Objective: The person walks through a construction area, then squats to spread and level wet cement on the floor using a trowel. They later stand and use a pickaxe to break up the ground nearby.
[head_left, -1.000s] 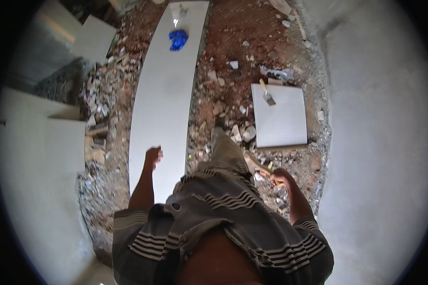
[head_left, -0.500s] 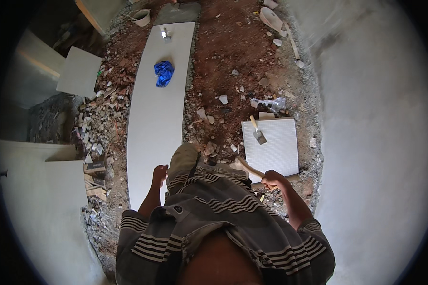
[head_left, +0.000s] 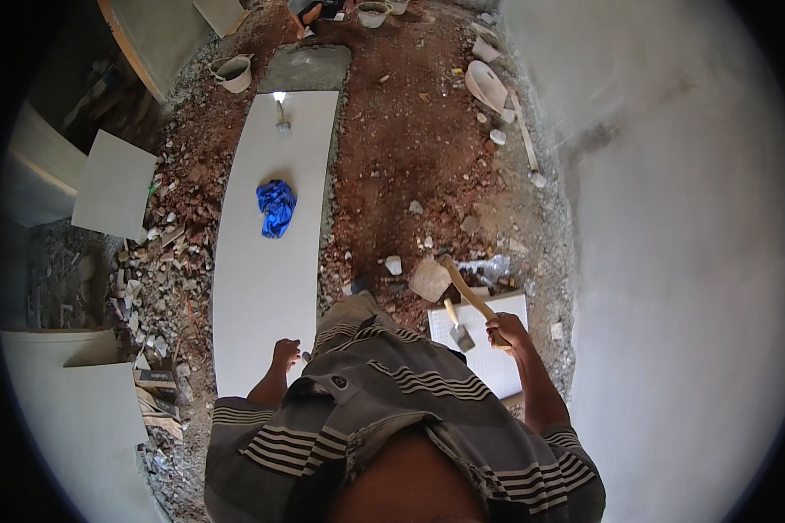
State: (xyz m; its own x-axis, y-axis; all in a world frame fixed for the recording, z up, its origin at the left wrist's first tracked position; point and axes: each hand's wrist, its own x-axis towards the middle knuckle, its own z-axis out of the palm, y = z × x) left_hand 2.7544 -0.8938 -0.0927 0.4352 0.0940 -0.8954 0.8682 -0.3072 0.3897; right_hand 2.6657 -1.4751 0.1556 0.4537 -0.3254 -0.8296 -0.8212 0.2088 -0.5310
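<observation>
One hoe (head_left: 474, 301) fills the right hand (head_left: 505, 330); whether the curled left hand (head_left: 285, 354) holds anything, I cannot tell.

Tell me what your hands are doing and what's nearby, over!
Right hand gripping wooden-handled hoe. Left hand curled, contents unclear. Trowel lying on white tile near hoe.

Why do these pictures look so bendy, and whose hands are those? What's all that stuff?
There's no robot: these are one person's bare hands. A wide camera on their head looks down, and its lens bends straight edges. The right hand holds a wooden-handled tool with a wide, flat head. The left hand is by the long pale strip; I can't tell if it holds anything. A crumpled blue thing lies on that strip, with a small tool farther along. A trowel lies on the white panel at right.
</observation>
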